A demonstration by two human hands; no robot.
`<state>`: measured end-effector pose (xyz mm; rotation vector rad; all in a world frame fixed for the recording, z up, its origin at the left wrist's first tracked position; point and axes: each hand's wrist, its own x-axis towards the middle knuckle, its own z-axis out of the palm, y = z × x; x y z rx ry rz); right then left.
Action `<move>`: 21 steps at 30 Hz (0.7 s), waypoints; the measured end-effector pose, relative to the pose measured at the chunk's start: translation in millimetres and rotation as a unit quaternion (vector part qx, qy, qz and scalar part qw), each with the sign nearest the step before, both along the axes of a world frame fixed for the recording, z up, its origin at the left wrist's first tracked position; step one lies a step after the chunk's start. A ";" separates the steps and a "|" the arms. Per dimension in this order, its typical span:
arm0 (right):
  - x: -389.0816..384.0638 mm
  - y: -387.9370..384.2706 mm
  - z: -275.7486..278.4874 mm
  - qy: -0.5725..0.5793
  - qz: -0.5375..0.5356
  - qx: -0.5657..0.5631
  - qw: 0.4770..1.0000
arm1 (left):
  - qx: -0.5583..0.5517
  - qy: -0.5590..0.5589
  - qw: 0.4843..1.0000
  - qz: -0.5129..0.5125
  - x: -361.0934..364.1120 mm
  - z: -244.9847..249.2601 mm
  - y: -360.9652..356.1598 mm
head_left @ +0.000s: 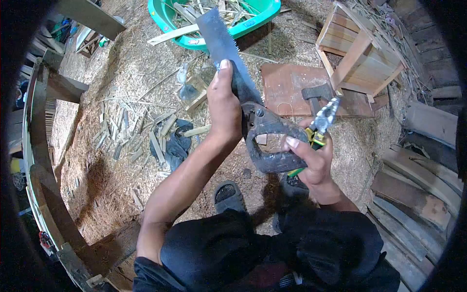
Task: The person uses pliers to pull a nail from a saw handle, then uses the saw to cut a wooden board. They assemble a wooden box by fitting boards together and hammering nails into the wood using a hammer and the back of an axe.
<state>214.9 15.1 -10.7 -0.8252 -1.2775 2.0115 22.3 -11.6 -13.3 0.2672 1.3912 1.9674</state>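
A hand saw is held up in front of me, its toothed blade pointing away toward the green tub. My left hand is closed around the blade just ahead of the handle, thumb lying along the metal. At the dark, worn saw handle, my right hand grips a pair of pliers with yellow-and-green grips, and its thumb rests against the handle's edge. The pliers' metal jaws point up and away. A bolt shows near the front of the saw handle.
A green tub of wood scraps stands ahead. An axe lies on a brown board beside a slatted wooden crate. Offcuts and shavings cover the floor. Curved planks are stacked at right; a wooden frame stands left.
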 end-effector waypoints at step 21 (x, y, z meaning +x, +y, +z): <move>-5.2 33.0 -6.4 -0.129 0.131 0.138 0.973 | -0.123 0.179 0.971 -0.097 9.3 -29.1 -21.5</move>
